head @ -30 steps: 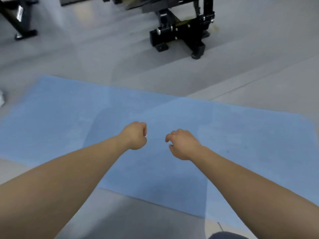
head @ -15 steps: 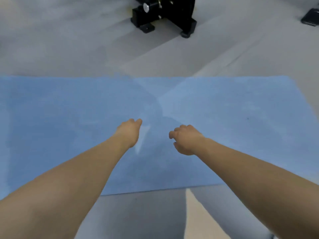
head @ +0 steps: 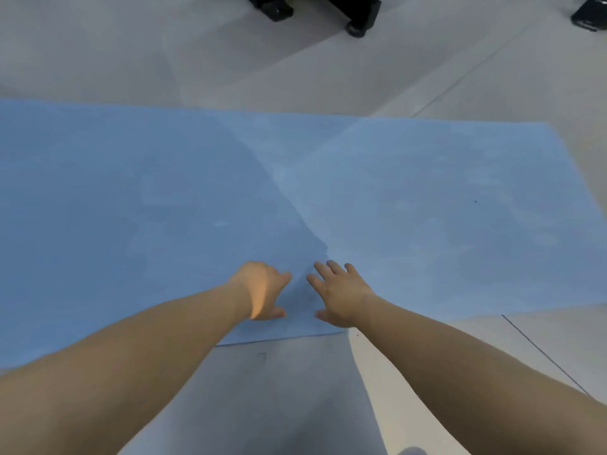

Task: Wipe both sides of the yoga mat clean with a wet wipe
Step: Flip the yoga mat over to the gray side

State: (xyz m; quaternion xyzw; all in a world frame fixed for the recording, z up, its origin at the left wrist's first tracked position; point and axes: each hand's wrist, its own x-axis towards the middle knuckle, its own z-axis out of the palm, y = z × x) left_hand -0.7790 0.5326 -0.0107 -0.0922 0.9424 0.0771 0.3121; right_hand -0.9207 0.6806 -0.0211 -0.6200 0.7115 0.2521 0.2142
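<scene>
Both hands have dropped lower and closer to the near edge since half a second ago, and the curled fingers have opened out. One yoga mat (head: 164, 198), blue, lies flat on the floor (head: 98, 54), stretching across the whole width of the view from the left edge to its far right corner, one long edge facing the person. Two bare arms reach in from below, one from each side. Left hand (head: 262, 290) sits over the mat just inside the near edge, fingers relaxed and spread toward the mat, thumb pointing inward, nothing held; a patch of bright light falls across its wrist. Right hand (head: 341, 293) is right beside it, the two hands near each other but apart, four fingers (head: 335, 267) stretched out straight and fanned, thumb out to the side low down, palm facing the mat and holding nothing. Whether either palm actually presses on the mat I cannot tell from this angle. No wipe shows in either hand. Light and shadow cut the mat into bands, a darker left half and a paler right half meeting in a diagonal line running up from the hands. At the top, one black equipment base (head: 358, 11) with two feet visible stands on the floor well beyond the mat, and one more dark object (head: 589, 14) pokes in at the top right corner. A thin dark seam (head: 542, 353) runs across the floor at the lower right.
</scene>
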